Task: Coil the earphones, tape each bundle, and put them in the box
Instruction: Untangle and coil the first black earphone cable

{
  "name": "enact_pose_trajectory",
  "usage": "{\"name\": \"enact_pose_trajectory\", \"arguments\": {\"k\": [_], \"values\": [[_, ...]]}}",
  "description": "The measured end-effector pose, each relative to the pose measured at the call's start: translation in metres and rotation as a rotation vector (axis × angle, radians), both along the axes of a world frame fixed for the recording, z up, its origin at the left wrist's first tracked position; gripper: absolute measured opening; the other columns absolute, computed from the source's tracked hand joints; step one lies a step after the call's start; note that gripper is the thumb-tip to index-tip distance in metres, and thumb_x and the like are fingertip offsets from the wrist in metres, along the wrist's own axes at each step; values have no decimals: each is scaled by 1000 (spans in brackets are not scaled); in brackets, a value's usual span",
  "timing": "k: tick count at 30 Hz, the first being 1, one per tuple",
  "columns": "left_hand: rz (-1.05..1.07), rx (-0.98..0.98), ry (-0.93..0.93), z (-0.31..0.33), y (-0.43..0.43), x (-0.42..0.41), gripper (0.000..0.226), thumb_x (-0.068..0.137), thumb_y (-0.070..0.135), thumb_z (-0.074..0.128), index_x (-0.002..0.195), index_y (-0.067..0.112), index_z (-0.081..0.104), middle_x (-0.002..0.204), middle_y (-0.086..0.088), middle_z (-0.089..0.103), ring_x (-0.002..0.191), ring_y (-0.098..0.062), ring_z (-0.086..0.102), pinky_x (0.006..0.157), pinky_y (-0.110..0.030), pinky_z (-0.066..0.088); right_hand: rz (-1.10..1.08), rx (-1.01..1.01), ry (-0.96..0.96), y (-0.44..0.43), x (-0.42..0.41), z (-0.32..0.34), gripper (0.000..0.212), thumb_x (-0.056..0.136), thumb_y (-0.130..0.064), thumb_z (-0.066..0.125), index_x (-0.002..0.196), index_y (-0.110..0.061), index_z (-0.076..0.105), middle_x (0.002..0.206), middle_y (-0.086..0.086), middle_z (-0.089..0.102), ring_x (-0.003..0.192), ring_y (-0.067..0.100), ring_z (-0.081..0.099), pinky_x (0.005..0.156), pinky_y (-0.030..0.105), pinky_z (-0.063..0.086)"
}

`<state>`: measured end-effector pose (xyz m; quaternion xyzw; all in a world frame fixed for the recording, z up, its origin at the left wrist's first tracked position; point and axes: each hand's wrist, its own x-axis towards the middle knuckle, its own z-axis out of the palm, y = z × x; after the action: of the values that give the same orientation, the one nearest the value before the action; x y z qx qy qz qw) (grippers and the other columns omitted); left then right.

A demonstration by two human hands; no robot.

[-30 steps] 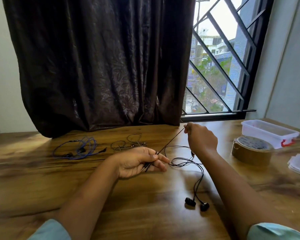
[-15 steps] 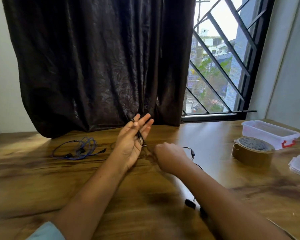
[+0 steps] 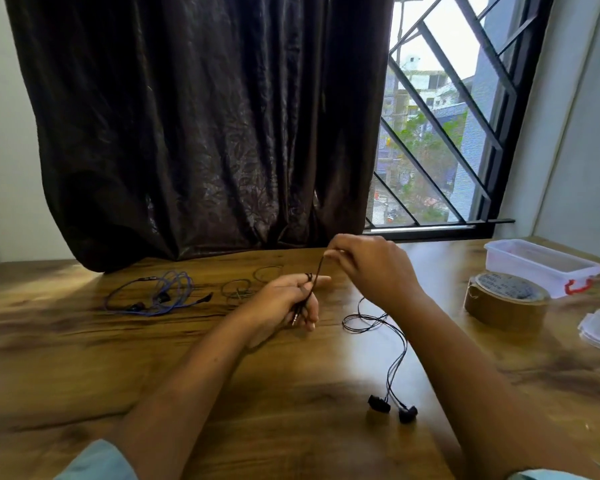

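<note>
At centre, left hand (image 3: 284,303) grips the plug end of the black earphones (image 3: 379,403). Right hand (image 3: 371,268) pinches the cord just beyond it, the rest lying on the surface (image 3: 222,393).

My black earphones (image 3: 378,403) stretch taut between my left hand (image 3: 284,303), plug dangling below my fingers, and my pinching right hand (image 3: 371,268); both buds lie nearer me. The brown tape roll (image 3: 506,299) lies flat just beside the clear box (image 3: 541,265).

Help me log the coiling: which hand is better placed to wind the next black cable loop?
Probably right. The right hand pinches the thin black earphone cable above the left hand, which grips the plug end as anchor.
</note>
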<state>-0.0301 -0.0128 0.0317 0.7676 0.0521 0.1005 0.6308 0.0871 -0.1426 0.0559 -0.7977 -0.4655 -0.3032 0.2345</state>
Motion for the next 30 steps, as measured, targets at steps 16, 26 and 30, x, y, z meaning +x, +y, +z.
{"name": "enact_pose_trajectory", "arguments": {"k": [16,26,30], "values": [[10,-535,-396,11,-8,2,36,100,11,30,129,1,48,60,-2,63,60,-12,64,55,-17,52,209,-193,450,36,-18,-38,16,89,-24,45,93,-17,59,97,11,66,89,33,61,76,43,52],[338,154,-331,-2,20,11,35,102,16,32,127,13,57,123,35,47,130,-5,36,108,-25,29,347,-437,297,32,-23,-22,23,97,-33,48,74,-32,53,66,-16,50,63,6,49,60,26,37],[271,287,-90,-6,27,6,37,101,12,34,138,9,41,129,-7,58,109,-11,56,93,-20,41,412,-162,199,19,-12,-5,16,93,-28,56,91,-22,71,74,-21,53,69,-3,48,65,16,37]]}}
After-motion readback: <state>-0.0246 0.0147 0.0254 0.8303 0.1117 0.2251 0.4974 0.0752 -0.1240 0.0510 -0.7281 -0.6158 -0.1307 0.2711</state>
